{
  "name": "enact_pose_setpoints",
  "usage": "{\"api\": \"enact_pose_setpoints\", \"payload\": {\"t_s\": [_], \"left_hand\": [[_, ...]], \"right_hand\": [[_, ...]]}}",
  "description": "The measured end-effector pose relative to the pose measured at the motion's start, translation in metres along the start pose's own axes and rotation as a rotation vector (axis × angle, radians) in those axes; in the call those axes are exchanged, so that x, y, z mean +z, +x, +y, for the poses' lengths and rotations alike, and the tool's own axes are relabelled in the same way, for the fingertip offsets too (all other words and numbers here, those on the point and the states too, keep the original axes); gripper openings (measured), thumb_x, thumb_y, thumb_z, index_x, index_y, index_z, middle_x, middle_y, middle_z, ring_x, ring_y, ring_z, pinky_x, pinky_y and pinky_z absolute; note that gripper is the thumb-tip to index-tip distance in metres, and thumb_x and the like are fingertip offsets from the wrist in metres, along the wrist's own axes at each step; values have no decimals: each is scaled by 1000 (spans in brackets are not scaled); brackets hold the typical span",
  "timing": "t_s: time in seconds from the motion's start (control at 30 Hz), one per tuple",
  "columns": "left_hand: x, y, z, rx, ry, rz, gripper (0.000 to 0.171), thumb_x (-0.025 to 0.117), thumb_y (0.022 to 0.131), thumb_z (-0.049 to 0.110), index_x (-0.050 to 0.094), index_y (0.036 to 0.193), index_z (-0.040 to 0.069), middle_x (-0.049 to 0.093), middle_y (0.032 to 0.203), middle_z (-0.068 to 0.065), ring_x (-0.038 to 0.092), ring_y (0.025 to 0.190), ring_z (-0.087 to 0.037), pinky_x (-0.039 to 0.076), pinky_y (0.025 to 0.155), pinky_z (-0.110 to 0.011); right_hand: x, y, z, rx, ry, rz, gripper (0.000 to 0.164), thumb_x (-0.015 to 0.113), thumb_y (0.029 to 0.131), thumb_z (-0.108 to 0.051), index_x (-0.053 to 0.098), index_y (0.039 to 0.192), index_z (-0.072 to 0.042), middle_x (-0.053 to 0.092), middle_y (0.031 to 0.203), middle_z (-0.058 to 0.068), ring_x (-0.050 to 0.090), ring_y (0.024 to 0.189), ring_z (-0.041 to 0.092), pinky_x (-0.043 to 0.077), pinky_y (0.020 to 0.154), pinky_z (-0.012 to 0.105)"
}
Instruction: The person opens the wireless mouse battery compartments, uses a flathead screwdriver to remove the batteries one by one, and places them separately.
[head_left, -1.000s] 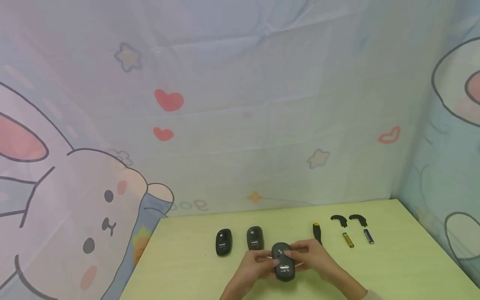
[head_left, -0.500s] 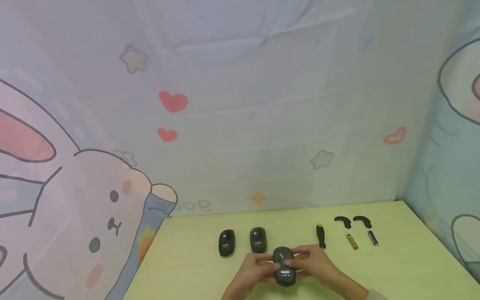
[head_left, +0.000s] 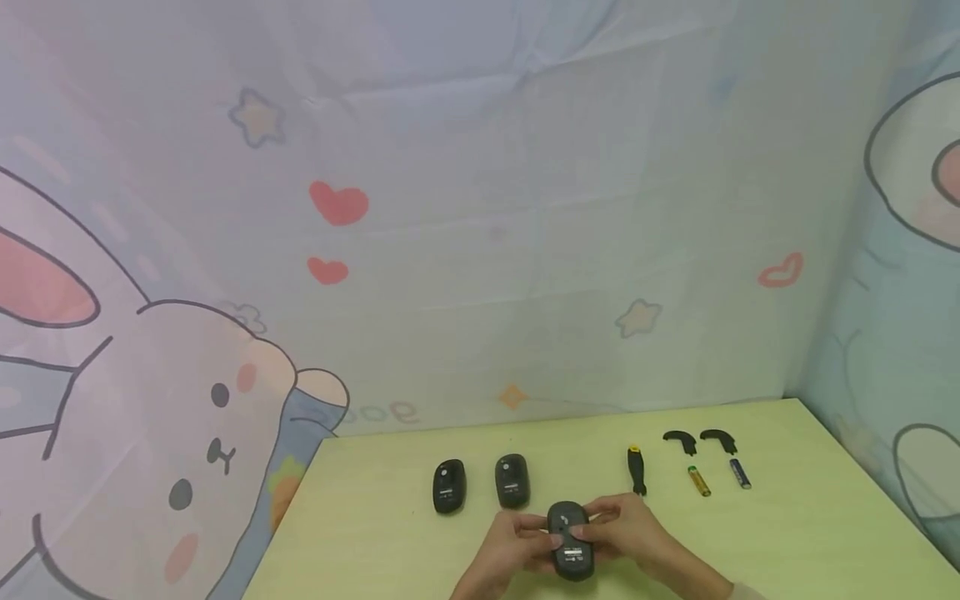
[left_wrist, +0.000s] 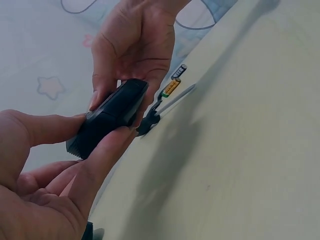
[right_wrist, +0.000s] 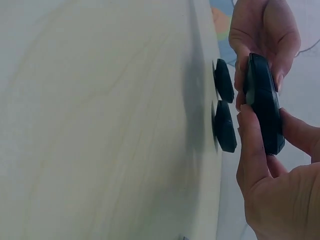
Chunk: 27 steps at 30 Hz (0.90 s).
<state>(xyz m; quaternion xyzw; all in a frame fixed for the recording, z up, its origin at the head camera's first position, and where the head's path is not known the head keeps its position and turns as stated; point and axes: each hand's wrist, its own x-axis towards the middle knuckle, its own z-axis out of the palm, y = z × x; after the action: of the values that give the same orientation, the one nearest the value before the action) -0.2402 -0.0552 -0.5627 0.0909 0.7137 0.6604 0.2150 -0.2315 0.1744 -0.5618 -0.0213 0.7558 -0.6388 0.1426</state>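
While I hold a black, oval plastic computer mouse (head_left: 573, 562) raised above the pale yellow-green tabletop (head_left: 352, 550), its printed underside faces up. My left hand (head_left: 512, 546) pinches its left side, thumb on the underside; my right hand (head_left: 628, 530) pinches the opposite side likewise. Beyond my left hand lie a second black mouse (head_left: 512, 481) and, left of it, a third black mouse (head_left: 449, 486), undersides up. Beyond my right hand is a black-handled screwdriver (head_left: 636, 469) with a yellow end. Farther right, two curved black plastic pieces (head_left: 719, 441) lie near a gold-and-green cylindrical battery (head_left: 699, 481) and a dark blue cylindrical battery (head_left: 740, 473).
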Motion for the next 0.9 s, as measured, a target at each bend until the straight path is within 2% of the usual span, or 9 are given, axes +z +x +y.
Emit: {"api": "enact_pose_setpoints", "payload": {"t_s": [0.17, 0.47, 0.57, 0.7, 0.9], "left_hand": [[4, -2, -1, -14, 24, 2, 32, 75, 93, 8, 73, 122, -6, 80, 101, -23, 82, 86, -28, 69, 78, -34], [6, -2, 0, -17, 36, 7, 32, 75, 93, 10, 74, 121, -4, 81, 101, -21, 82, 89, -27, 69, 82, -35], [5, -2, 2, -8, 45, 8, 33, 76, 93, 11, 73, 123, -4, 81, 101, -21, 82, 88, -27, 69, 82, -35], [5, -2, 2, -18, 49, 11, 32, 75, 93, 10, 73, 122, -5, 81, 101, -21, 82, 87, -27, 69, 80, -35], [6, -3, 0, -23, 17, 14, 30, 76, 93, 7, 74, 120, -5, 80, 101, -23, 82, 85, -27, 69, 74, -35]], "right_hand": [[1, -2, 3, 35, 0, 13, 45, 84, 89, -17, 69, 124, 7, 81, 97, 11, 76, 86, 18, 66, 72, 32], [-4, -3, 2, 24, 25, 9, 49, 84, 90, -20, 68, 124, 11, 81, 98, 11, 77, 85, 18, 67, 71, 31], [-6, -1, 1, 23, 59, -27, 54, 84, 90, -18, 64, 131, 11, 80, 101, 14, 79, 84, 22, 69, 72, 35], [-7, 0, 1, 2, 99, -65, 57, 82, 91, -15, 60, 139, 7, 76, 113, 19, 79, 89, 26, 70, 78, 42], [-6, 1, -2, -25, 48, -39, 52, 83, 90, -15, 65, 135, 4, 75, 114, 17, 76, 94, 21, 69, 79, 46]]}}
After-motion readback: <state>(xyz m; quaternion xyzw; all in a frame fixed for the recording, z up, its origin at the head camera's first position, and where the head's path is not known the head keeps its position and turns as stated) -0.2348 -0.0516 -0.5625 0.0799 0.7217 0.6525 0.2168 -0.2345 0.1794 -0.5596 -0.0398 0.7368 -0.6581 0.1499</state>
